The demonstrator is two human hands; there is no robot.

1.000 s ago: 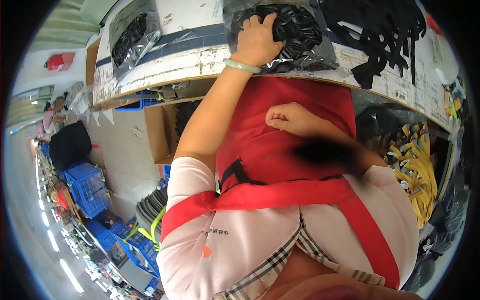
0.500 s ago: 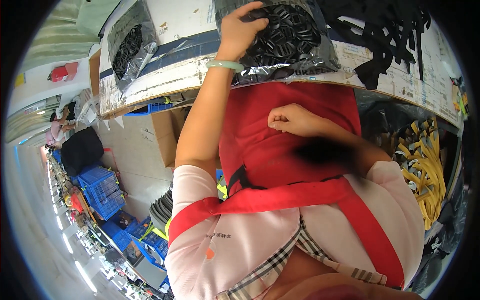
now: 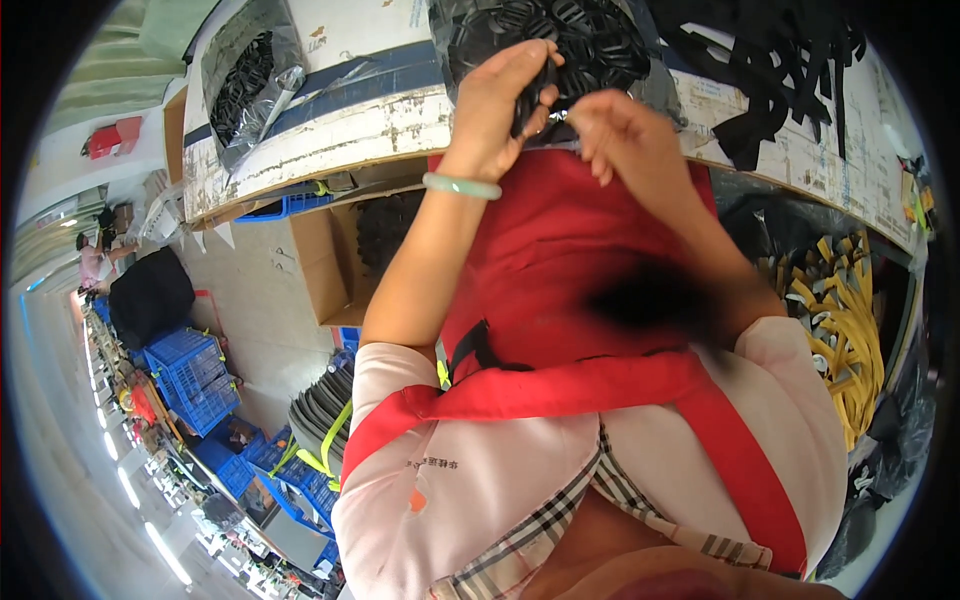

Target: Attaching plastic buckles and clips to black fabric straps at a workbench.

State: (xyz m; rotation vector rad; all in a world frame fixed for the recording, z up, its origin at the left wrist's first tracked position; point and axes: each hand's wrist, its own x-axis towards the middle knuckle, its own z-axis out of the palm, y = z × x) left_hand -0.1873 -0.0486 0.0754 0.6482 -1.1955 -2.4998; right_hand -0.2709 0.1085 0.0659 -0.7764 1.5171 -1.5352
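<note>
Over the front edge of the worktable, my left hand is closed on a black plastic buckle, partly hidden by the fingers. Close beside it is my right hand, thumb and index finger drawn together near the buckle and the other fingers loosely curled. Whatever those fingertips may pinch is too small to make out. Behind both hands lies an opened clear plastic bag filled with similar black buckles.
A second bag of black parts lies at the table's left. Black straps spread across its right side. Yellow strips hang at the lower right. Under the table stands a cardboard box; blue crates are at the left.
My left hand has come back from the bag toward me, now with a buckle in it. My right hand has risen from in front of the apron to meet it.
</note>
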